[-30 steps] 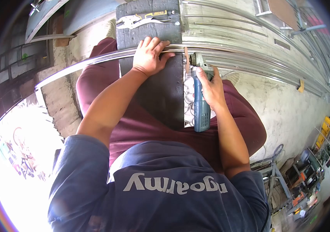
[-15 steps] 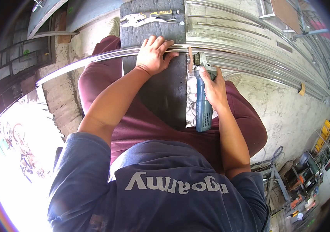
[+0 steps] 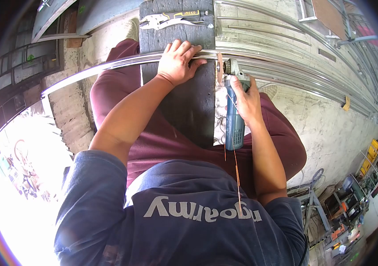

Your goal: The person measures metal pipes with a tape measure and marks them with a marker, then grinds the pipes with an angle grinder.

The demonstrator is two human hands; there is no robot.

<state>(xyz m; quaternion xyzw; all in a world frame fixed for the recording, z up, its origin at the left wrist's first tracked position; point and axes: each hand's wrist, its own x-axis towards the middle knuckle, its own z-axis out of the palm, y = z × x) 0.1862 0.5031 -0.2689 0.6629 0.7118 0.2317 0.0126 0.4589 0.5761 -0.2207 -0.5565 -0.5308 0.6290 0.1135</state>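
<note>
My left hand presses a bundle of shiny metal tubes onto a dark wooden plank, its fingers curled over them. In my right hand is a blue-green angle grinder, held upright in the view with its head toward the tubes. Just past the plank's right edge, its thin cutting disc meets the bundle. Orange sparks streak from there down past the grinder toward my shirt. Part of the bundle is hidden under my left hand.
Locking pliers with yellow markings lie at the plank's far end. More long metal bars are spread over the concrete floor on the right. My legs straddle the plank. Tools and clutter sit at lower right.
Thin orange sparks now fly down from the disc; none showed before. The grinder, hands and tubes sit almost where they were.
</note>
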